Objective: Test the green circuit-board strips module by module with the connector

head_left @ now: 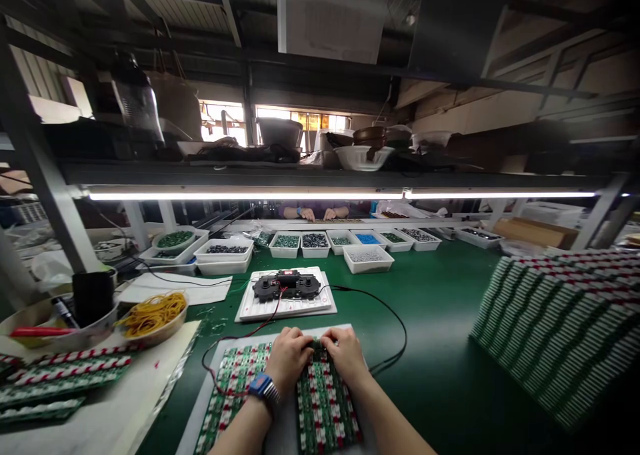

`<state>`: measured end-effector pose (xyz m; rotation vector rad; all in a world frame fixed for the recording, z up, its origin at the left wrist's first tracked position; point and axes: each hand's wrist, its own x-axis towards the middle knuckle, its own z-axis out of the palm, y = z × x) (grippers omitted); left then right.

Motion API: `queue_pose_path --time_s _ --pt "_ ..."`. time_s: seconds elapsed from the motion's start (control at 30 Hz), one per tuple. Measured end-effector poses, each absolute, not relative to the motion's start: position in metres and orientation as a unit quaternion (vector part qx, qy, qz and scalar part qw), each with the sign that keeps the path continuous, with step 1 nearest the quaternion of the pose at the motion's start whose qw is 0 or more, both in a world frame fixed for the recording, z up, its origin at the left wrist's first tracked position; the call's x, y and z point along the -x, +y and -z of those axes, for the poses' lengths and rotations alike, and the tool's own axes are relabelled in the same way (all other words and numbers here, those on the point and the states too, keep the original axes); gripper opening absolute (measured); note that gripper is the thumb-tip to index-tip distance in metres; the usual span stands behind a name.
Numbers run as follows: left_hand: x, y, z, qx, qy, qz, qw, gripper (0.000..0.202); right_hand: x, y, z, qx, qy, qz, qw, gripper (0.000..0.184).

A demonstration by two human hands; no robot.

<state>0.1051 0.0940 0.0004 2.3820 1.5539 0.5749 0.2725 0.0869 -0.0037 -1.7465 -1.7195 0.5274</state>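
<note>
While the left board panel (236, 375) lies alongside, the left hand (289, 356) should press level at the far end of the right board panel (323, 401), matched by the right hand (348, 353). Fingertips bunch close; whether they pinch anything, I cannot tell.

The left forearm (245, 423) and right forearm (387, 411) reach forward and slant inward, with the left hand (289, 356) and right hand (349, 353) close together, backs upward, fingers (303, 341) bent, fingertips facing across a narrow gap
</note>
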Motion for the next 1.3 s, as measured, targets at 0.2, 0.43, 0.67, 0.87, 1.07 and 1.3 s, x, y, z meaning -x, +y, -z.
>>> queue_pose_path --time_s 0.2,0.43,0.67,0.87,1.07,1.3 --pt "-0.106 0.095 -0.001 -0.812 0.534 -0.195 0.135 0.024 -0.273 0.087 0.005 0.662 -0.657 -0.203 0.297 0.019" --pt "-0.105 0.106 0.007 -0.794 0.541 -0.207 0.184 0.023 -0.269 0.085 0.001 0.686 -0.655 -0.172 0.266 0.024" --pt "-0.104 0.109 0.017 -0.778 0.542 -0.233 0.216 0.025 -0.269 0.097 -0.005 0.704 -0.646 -0.214 0.205 0.019" --pt "-0.105 0.108 0.017 -0.774 0.538 -0.255 0.215 0.026 -0.261 0.102 -0.009 0.722 -0.636 -0.192 0.194 0.018" --pt "-0.106 0.107 0.019 -0.763 0.542 -0.273 0.221 0.024 -0.259 0.097 0.002 0.721 -0.640 -0.157 0.217 0.018" --pt "-0.105 0.109 0.024 -0.765 0.539 -0.277 0.217 0.022 -0.261 0.092 0.008 0.702 -0.665 -0.108 0.230 0.023"
